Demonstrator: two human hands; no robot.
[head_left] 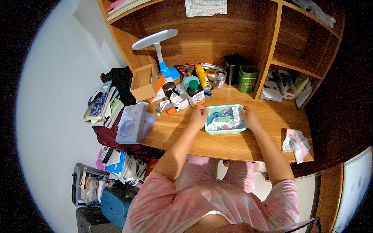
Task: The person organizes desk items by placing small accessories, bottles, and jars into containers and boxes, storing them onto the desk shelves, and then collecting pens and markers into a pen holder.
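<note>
A mint-green plastic storage box (225, 132) with no lid on rests on the wooden desk in front of me. Inside lie small mixed items, among them a green piece (223, 119), white packets and a white round thing; most are too small to name. My left hand (199, 116) is closed on the box's left rim. On the opposite side my right hand (250, 117) grips the right rim, its fingers partly hidden. Just beyond my left hand stands a dark bottle with a green cap (196, 96).
Behind the box are a white tub (179, 101), a yellow tube (203, 76), a green tin (247, 79) and a desk lamp (169, 72). At left stand a cardboard box (143, 83) and a pale box (130, 124). A crumpled cloth (296, 143) lies at the right edge.
</note>
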